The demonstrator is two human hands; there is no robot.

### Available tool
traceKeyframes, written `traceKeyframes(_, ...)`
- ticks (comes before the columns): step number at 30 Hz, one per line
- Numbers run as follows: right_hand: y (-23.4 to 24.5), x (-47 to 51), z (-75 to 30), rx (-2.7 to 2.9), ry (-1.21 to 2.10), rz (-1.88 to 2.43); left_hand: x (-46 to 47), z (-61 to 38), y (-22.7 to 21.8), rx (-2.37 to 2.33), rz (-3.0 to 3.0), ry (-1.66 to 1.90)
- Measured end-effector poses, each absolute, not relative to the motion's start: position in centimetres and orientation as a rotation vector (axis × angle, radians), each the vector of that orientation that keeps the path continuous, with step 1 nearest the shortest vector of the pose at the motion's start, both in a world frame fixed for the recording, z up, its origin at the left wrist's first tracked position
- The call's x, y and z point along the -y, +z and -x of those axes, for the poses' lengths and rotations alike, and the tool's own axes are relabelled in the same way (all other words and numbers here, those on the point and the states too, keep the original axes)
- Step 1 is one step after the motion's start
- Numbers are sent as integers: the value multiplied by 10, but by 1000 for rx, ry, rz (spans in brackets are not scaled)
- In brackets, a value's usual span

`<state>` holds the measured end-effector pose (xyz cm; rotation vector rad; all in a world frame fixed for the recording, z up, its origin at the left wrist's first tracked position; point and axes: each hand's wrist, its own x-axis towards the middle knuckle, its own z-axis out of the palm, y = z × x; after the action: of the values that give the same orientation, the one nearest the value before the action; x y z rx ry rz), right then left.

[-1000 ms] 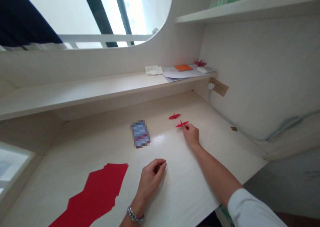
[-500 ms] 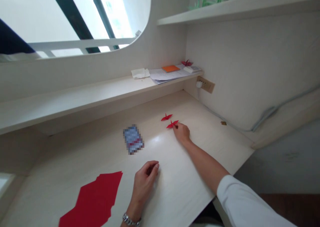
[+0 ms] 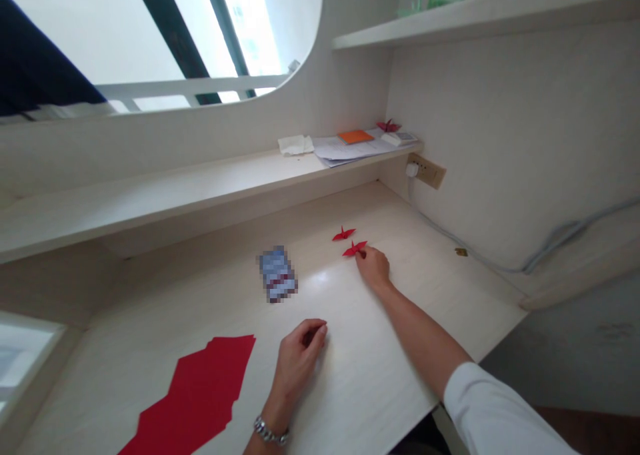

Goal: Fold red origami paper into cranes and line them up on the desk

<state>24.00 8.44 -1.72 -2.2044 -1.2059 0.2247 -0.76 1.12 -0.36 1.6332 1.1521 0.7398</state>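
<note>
Nearby, the left hand (image 3: 299, 358) curls near red paper (image 3: 195, 401); whether its fingertips meet, I can't tell. Farther off, the right hand (image 3: 374, 267) pinches a red crane (image 3: 355, 249) just before its twin (image 3: 344, 233), apparently positioning it; release calls for gently parting fingers.

- Your left hand (image 3: 297, 361): bare; at the wrist, a silver-toned metal band (image 3: 271, 431), chunky links, shiny.
- Your right hand (image 3: 374, 268): bare, forearm uncovered.
- Your right sleeve (image 3: 493, 401): white, plain, softly creased, hem near the elbow.
</note>
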Motion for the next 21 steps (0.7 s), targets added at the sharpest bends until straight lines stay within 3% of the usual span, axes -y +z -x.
traceKeyframes(21,-26,-87,-242,1243,174,2193,-16,11,-21,-1145,-1665,724)
